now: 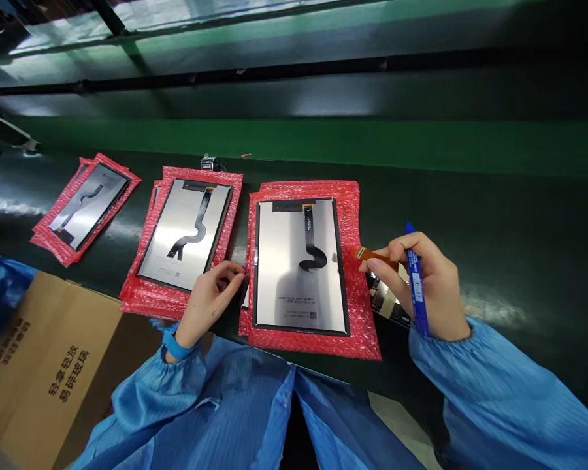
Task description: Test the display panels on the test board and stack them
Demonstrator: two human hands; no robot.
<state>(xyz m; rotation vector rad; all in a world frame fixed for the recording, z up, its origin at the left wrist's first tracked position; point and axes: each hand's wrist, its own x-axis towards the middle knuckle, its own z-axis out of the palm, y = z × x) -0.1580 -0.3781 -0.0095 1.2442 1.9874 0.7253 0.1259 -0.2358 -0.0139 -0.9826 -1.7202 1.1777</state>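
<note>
My right hand (436, 287) pinches an orange flex cable (371, 255) between thumb and index finger. A blue marker pen (416, 284) is tucked upright in the same hand. Just left of it lies an LCD panel (284, 267), silver back up, with a black ribbon cable (309, 228) curling down from its top edge. Red bubble wrap (362, 326) lies beneath that panel. My left hand (208, 300) is closed, thumb and fingertips together, at the left edge of this wrap; whatever is between the fingertips is too hidden to name.
Two more stacks of panels on red bubble wrap, a middle one (186, 228) and a far-left one (88, 205), lie on the dark green bench (519, 261). A small metal counter (208, 162) stands behind them. A cardboard box (53, 365) is at lower left. Part of another device (389, 300) shows under my right hand.
</note>
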